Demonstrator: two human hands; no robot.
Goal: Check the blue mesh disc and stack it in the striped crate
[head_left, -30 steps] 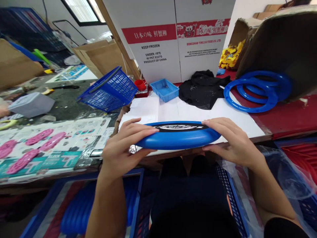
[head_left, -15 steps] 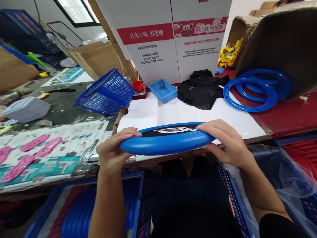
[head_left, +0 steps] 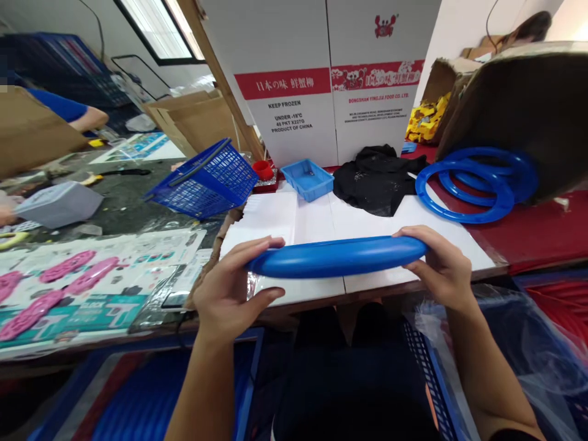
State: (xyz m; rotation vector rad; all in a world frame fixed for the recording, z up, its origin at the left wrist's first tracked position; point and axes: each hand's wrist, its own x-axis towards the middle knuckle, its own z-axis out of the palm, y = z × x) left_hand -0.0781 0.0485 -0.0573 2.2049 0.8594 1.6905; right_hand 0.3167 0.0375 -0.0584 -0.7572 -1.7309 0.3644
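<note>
A blue flying disc [head_left: 340,257] is held up level above the front of the white work surface, its thick rim turned toward me almost edge-on. My left hand [head_left: 234,282] is around its left end, with the fingers over the top edge and the thumb apart below the rim. At the opposite end my right hand [head_left: 441,263] pinches the rim, fingers above and thumb beneath. The disc's top face is hidden at this angle. Behind it lies a crumpled black cloth [head_left: 376,180], beside a small blue tray [head_left: 307,179].
Several blue rings [head_left: 463,214] lean by an open cardboard box [head_left: 519,110] on the right. A blue basket [head_left: 206,180] lies tilted at the left, near pink pieces [head_left: 92,275]. Below the surface are blue crates [head_left: 250,367]. A co-worker's arm [head_left: 89,117] shows far left.
The disc has tipped so its black, white-printed face no longer shows, and it has shifted slightly right. My left thumb has come away from the underside. The camera view has tilted up a little.
</note>
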